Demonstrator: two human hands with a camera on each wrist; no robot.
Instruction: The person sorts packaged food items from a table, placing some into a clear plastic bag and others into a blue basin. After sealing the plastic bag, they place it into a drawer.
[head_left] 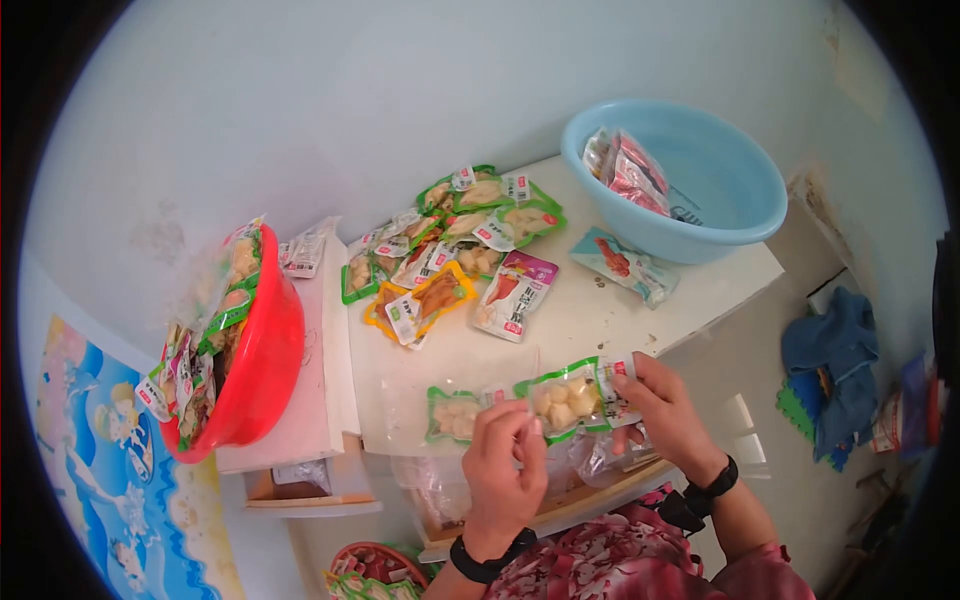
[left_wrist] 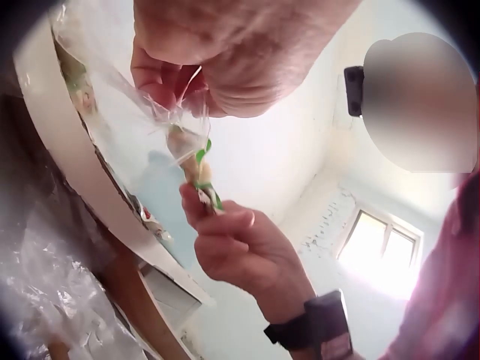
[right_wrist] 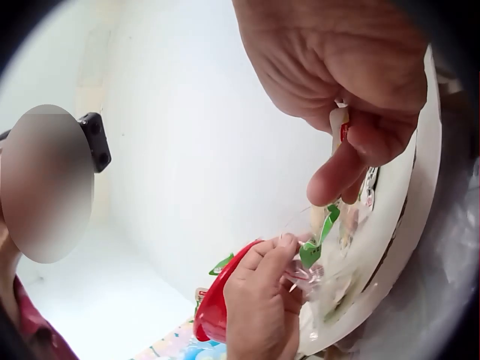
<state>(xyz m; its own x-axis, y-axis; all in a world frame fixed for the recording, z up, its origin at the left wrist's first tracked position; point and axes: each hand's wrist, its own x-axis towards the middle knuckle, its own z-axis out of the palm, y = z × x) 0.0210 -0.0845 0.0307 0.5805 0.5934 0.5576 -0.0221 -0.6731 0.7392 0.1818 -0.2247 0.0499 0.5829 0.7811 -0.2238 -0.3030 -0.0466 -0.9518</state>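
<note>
My right hand grips one end of a green-edged snack packet with pale yellow chunks showing through its window. From the other side my left hand pinches thin clear plastic at the packet's near end. That film belongs to a clear plastic bag spread over the table's front. Through the bag shows a second green-edged packet. In the left wrist view, clear film bunches at the left fingertips, and the packet stands nearly edge-on between both hands.
Several snack packets lie heaped at the back of the white table. A blue basin holding packets stands at the back right, beside a light-blue packet. A red basin full of packets is at left. Below is an open drawer.
</note>
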